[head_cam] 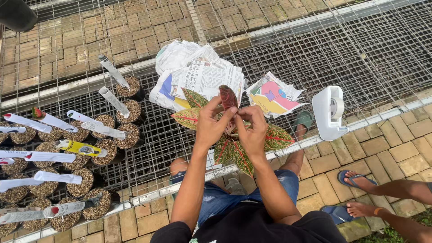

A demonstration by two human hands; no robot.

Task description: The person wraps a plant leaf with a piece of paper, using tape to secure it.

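Observation:
A small plant (234,146) with red-and-green patterned leaves stands on the wire mesh bench (360,54) in front of me. My left hand (211,122) and my right hand (253,128) meet over its middle. Both pinch one dark red leaf (228,97) that stands upright between my fingertips. Other leaves spread out left, right and toward me below my hands. The plant's pot is hidden under the leaves and my hands.
Folded newspaper sheets (198,74) lie behind the plant; a colourful sheet (272,95) lies to the right. A white tape dispenser (330,112) sits near the bench edge. Several pots with paper-wrapped plants (90,135) fill the left. Another person's sandalled feet (360,193) stand at right.

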